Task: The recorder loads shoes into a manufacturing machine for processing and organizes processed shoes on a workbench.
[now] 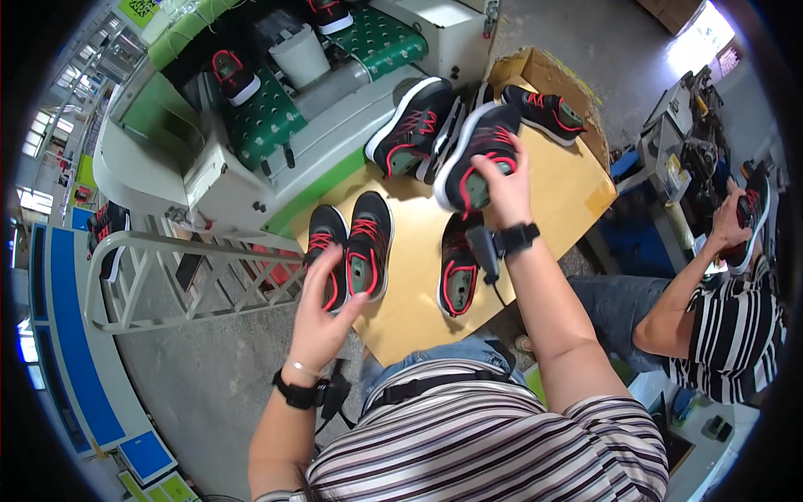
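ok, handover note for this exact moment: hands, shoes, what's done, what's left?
Left hand: grip on the pair of black-and-red shoes at the near left of the cardboard sheet, holding their heel ends.
Right hand: grip on one shoe held up off the sheet, sole side to the left.
On the sheet: single shoe near the right wrist, two more by the machine edge, one at the far corner.
Done: one pair laid side by side.
Left: the loose shoes look unpaired.
A seated person at right handles another shoe.
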Demonstrator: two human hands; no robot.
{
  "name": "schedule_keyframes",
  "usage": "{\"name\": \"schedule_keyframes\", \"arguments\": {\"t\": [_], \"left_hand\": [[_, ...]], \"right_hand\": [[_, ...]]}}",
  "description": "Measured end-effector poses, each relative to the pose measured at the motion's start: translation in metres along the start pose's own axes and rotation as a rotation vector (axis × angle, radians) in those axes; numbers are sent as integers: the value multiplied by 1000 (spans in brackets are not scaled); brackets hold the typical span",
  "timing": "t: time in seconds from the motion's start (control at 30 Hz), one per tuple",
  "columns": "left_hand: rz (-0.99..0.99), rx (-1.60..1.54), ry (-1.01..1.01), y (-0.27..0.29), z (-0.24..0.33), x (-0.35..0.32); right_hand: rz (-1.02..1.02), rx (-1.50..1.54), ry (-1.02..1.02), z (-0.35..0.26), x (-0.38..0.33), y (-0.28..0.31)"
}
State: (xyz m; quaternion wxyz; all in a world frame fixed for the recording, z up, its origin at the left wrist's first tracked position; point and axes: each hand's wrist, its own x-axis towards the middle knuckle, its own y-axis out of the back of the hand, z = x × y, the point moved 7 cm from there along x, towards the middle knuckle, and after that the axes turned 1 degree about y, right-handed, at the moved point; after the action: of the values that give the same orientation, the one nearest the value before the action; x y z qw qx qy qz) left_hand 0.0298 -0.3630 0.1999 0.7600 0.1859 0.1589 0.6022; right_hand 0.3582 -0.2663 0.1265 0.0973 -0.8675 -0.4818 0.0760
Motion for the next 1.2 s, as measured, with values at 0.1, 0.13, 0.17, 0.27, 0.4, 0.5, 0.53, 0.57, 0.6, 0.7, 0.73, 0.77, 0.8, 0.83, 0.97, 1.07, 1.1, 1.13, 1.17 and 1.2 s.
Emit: {"name": "schedule_keyframes", "arguments": {"t": [0.1,0.13,0.17,0.27,0.4,0.5,0.53,0.57,0.6,0.7,0.73,0.77,0.8,0.83,0.97,1.07,1.1,1.13,1.17,1.2], "left_hand": [[-31,-162,-165,-35,24,32],[-58,-254,-121,-45,29,40],[-54,-248,-119,-44,31,33],[151,-757,93,-23,9,25],[46,-1102,396,12,-54,-19],[172,-1051,394,43,-61,-45],[216,-986,340,54,-56,-48],[245,-978,301,63,-53,-48],[264,-973,300,67,-52,-46],[328,-860,286,85,-55,-46],[343,-842,227,87,-49,-41],[339,-829,222,89,-54,-39],[338,-818,220,91,-59,-40],[334,-839,203,91,-53,-37],[268,-911,186,84,-46,-17],[201,-1023,157,83,-40,20],[192,-1093,179,83,-31,35],[183,-1161,208,83,-26,50],[207,-1172,185,90,-25,69],[220,-1167,157,95,-16,92]], "right_hand": [[-512,40,18,-62,-86,-51],[-574,154,3,-68,-103,-54],[-584,26,66,-69,-104,-47],[-488,-444,-8,-21,-78,12],[-614,-320,-302,33,-110,20],[-740,-428,-257,66,-143,-34],[-759,-454,-243,82,-152,-56],[-775,-449,-222,97,-158,-79],[-790,-443,-200,115,-163,-102],[-655,-687,-103,154,-170,-134],[-595,-719,-1,152,-169,-137],[-565,-662,1,154,-166,-133],[-561,-633,-5,146,-164,-131],[-542,-388,-162,138,-163,-122],[-385,46,-491,103,-128,-71],[-377,37,-513,48,-102,-73],[-413,56,-376,18,-87,-84],[-449,72,-245,-15,-69,-98],[-516,-33,-58,-48,-47,-116],[-511,-77,121,-71,-21,-133]]}}
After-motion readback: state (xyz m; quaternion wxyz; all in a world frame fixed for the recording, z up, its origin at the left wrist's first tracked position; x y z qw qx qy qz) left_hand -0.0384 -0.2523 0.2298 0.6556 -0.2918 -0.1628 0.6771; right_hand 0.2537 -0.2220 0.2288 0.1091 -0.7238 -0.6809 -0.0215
